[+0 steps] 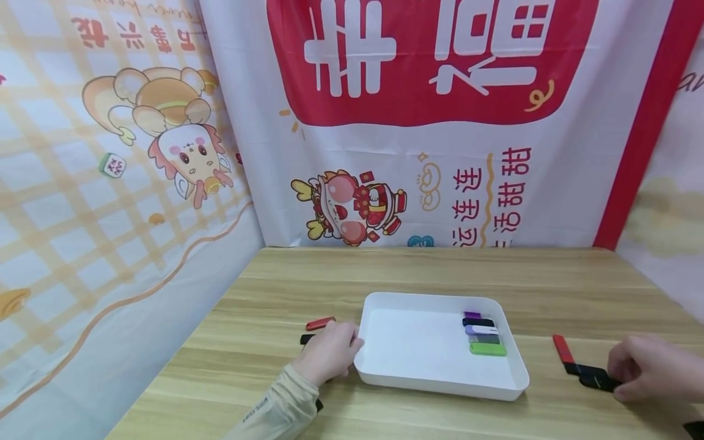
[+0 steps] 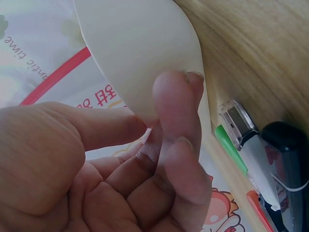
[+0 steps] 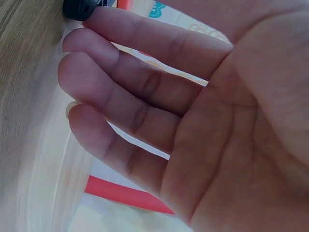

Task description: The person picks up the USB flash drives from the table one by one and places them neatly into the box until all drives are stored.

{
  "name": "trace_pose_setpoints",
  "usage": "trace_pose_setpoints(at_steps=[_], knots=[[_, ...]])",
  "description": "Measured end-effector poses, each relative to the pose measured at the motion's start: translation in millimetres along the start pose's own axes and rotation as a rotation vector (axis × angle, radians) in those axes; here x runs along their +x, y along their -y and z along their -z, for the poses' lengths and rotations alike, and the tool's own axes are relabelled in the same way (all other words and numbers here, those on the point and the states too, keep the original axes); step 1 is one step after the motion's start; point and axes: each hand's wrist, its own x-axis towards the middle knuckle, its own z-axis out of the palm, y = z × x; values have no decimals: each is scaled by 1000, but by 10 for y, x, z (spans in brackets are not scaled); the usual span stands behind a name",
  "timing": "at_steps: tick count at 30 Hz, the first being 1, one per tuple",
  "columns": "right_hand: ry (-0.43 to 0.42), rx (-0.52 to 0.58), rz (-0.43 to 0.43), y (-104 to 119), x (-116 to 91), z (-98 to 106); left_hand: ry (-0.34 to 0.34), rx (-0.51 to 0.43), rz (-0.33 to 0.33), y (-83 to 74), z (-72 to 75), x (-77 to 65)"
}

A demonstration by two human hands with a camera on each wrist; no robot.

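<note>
A white rectangular tray (image 1: pixel 418 342) lies on the table, seen in the head view. My left hand (image 1: pixel 330 351) is at its left side; in the left wrist view the thumb and fingers pinch the edge of the tray wall (image 2: pixel 145 43). At the right, my right hand (image 1: pixel 651 366) has thumb and index finger at the near end of a small black stick (image 1: pixel 599 379), probably a USB flash drive. In the right wrist view the index fingertip touches the black stick (image 3: pixel 79 8), and the other fingers are loosely bent. The thumb tip is out of that view.
Inside the tray, against its right side, several small sticks stand in a column, including a green one (image 1: pixel 487 349) and a purple one (image 1: pixel 472 315). A red-and-black stick (image 1: pixel 562 349) lies by the right hand. Left of the tray are a red stick (image 1: pixel 320 323) and a black one (image 1: pixel 306 338).
</note>
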Motion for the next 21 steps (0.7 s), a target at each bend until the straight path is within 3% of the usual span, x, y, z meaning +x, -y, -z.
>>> trace_pose_setpoints(at_steps=[10,21], knots=[[-1,3,88,-44,11,29,-9,-6,-5,-6,6,3],[2,-7,-42,35,0,19,-2,-7,-9,-11,5,24]])
